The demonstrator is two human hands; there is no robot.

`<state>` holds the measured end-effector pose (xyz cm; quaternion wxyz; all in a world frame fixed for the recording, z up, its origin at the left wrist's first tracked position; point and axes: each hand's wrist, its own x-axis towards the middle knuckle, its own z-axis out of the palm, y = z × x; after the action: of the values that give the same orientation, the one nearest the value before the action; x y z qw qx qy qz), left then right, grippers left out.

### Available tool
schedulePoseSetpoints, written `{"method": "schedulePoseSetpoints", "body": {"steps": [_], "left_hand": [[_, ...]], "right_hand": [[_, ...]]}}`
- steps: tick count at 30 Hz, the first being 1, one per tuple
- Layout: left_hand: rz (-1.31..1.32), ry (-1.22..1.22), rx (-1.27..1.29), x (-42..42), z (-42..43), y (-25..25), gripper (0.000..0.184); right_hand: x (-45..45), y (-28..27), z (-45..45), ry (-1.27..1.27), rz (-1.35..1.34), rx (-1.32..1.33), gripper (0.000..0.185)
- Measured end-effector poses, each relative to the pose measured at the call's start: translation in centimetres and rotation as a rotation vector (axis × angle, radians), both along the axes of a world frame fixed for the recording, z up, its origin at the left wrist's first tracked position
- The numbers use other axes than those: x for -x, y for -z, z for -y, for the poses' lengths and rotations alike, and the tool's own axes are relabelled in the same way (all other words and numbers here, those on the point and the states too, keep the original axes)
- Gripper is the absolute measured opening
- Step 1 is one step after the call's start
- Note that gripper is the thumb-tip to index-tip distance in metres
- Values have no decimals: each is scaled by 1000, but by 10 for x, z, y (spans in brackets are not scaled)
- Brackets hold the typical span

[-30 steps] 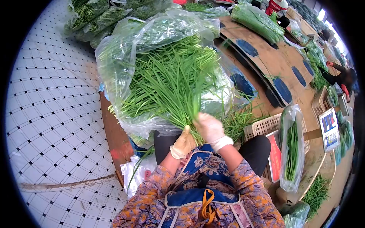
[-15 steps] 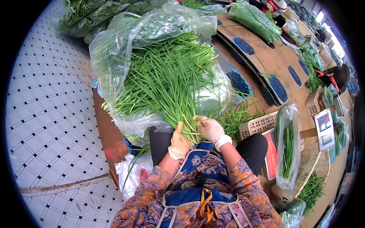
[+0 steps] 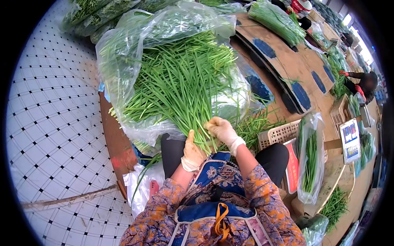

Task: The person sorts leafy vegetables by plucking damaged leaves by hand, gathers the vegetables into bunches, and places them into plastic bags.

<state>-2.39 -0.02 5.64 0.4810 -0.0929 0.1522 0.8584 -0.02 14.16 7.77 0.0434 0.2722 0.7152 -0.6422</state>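
Long green stalks point(image 3: 176, 90) lie in a heap on an opened clear plastic bag point(image 3: 147, 133) in front of me. The pale lower ends of one bunch point toward my lap. My left hand point(image 3: 193, 152), in a cream glove, is wrapped round that bunch from the left, thumb up. On the bunch's right side, my right hand point(image 3: 222, 132), in a whitish glove, pinches at the stalk ends with bent fingers. Its fingertips touch the stalks; exactly which ones they grip is too small to tell.
Right of my knee are a beige basket point(image 3: 283, 133), a bagged bundle point(image 3: 310, 162) and a scale display point(image 3: 350, 140). Cardboard-topped boards point(image 3: 283, 61) stretch behind. Filled bags point(image 3: 98, 18) lie upper left. A co-worker in red gloves point(image 3: 361, 87) is at the far right.
My right hand first drew back from the blurred stalks, then shifted slightly up and left against the bunch. My left hand kept its hold. The co-worker's arm has moved.
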Motion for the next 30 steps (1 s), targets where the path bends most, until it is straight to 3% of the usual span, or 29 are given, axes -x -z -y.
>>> {"method": "schedulePoseSetpoints", "body": {"steps": [2, 3, 6, 8, 10, 14, 16, 18, 20, 22, 23, 24, 28, 30], "left_hand": [[-3, 2, -44, 0, 0, 5, 51], [24, -6, -80, -1, -3, 3, 52], [56, -4, -50, 0, -4, 14, 52], [19, -8, 20, 0, -2, 24, 53], [-2, 14, 36, 1, 0, 20, 53], [-21, 15, 44, 3, -1, 3, 55], [-33, 17, -25, 6, -4, 17, 51], [-154, 87, 87, 11, -12, 34, 41], [-42, 94, 80, 11, -8, 34, 34], [-49, 81, 164, 10, -6, 25, 34], [-105, 63, 245, 9, -8, 19, 35], [-103, 61, 245, 10, -7, 21, 35], [-113, 54, 249, 9, -9, 23, 36], [-58, 90, 114, 11, -8, 18, 41]], "right_hand": [[-3, 6, -5, 94, -120, 314, 19], [-2, 5, -5, 96, -119, 315, 19], [11, 2, -3, 121, -13, 112, 22], [18, -1, 0, -126, 3, -514, 25], [18, -9, 4, -124, 16, -470, 23], [-3, -8, 16, -77, -243, -520, 20], [-19, -11, 23, -314, -410, -648, 18], [-34, -20, 29, -400, -491, -636, 16], [-46, -29, 30, -395, -472, -505, 15], [-60, -37, 26, -219, -462, -184, 14], [-68, -45, 21, -76, -269, 199, 15], [-77, -57, 14, 77, -301, 319, 14], [-94, -23, -33, 420, -504, 537, 13], [-95, 2, -43, 503, -481, 518, 13]]}}
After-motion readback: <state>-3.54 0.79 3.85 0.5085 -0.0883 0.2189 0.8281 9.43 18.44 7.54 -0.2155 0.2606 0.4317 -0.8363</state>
